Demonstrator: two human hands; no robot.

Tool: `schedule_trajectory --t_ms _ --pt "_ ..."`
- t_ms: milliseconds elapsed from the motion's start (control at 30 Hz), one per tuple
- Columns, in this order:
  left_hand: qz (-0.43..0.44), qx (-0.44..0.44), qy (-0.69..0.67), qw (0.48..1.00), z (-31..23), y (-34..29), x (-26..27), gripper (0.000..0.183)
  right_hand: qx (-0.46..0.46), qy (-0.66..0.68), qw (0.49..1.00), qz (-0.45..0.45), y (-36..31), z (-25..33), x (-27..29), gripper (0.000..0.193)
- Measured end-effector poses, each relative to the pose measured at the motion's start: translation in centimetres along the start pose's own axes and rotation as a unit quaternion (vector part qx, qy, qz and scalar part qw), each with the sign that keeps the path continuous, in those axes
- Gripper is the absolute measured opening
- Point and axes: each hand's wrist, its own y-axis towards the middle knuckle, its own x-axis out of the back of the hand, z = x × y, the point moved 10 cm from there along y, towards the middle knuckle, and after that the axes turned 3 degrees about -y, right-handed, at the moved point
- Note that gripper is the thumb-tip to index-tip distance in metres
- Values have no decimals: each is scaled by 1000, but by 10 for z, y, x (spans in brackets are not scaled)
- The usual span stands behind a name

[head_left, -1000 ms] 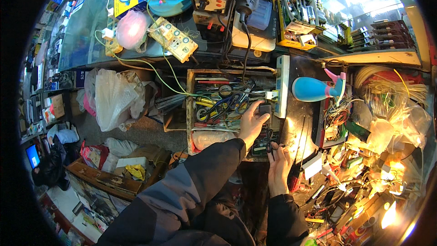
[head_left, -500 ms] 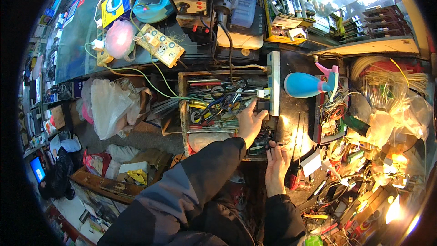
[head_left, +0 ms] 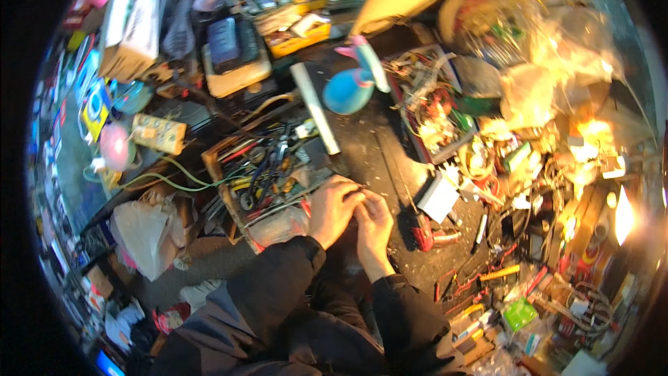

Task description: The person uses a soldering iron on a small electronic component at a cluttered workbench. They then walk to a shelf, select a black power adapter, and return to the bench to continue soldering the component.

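My left hand (head_left: 330,210) and my right hand (head_left: 374,225) meet over the front right corner of an open drawer (head_left: 224,161). The fingers of both are pinched together at the tips, around something small and dark that I cannot make out. Pliers and other hand tools (head_left: 261,167) lie jumbled in the drawer, left of my left hand. Beyond the hands, a long white strip (head_left: 314,108) rests at the drawer's right edge. To its right is a blue spray bottle (head_left: 348,92) with a pink and white head.
Right of my hands lie a red-handled tool (head_left: 424,234) and a small white box (head_left: 439,196). A tray of wires (head_left: 435,108) is farther back. Cables and parts clutter the right side near a bright lamp (head_left: 624,216). A plastic bag (head_left: 149,233) hangs at the left.
The view has turned to the right. My left hand has left the small block by the white strip and come to my right hand; their fingertips now meet.
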Motion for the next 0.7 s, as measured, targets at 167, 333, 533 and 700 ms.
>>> schedule_trajectory --t_ms 167,333,533,700 --pt "30 80 -48 995 22 2 -15 25 109 -137 984 -14 -23 62 66 28" --pt "42 148 -111 982 30 -10 -11 23 99 -535 833 -102 -36 99 181 32" --pt "57 156 -116 979 19 -15 -8 22 219 -653 725 13 -26 65 160 66" --pt "62 152 -119 979 20 -16 -8 23 194 -596 779 23 -31 72 160 58"
